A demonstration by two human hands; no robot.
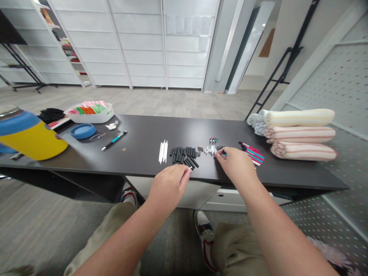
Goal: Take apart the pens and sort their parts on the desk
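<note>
On the dark table lie pen parts in groups: white refill tubes, several black barrel pieces, small white and dark tips, and finished pink and teal pens. My left hand is closed in a pinch on a black pen piece at the table's front edge. My right hand is closed with its fingertips on the small parts beside the tips pile; a bit of teal shows under its fingers.
A yellow and blue bottle stands near left. A blue lid, a white tray of coloured items, a teal pen lie at the left. Rolled towels are stacked at the right.
</note>
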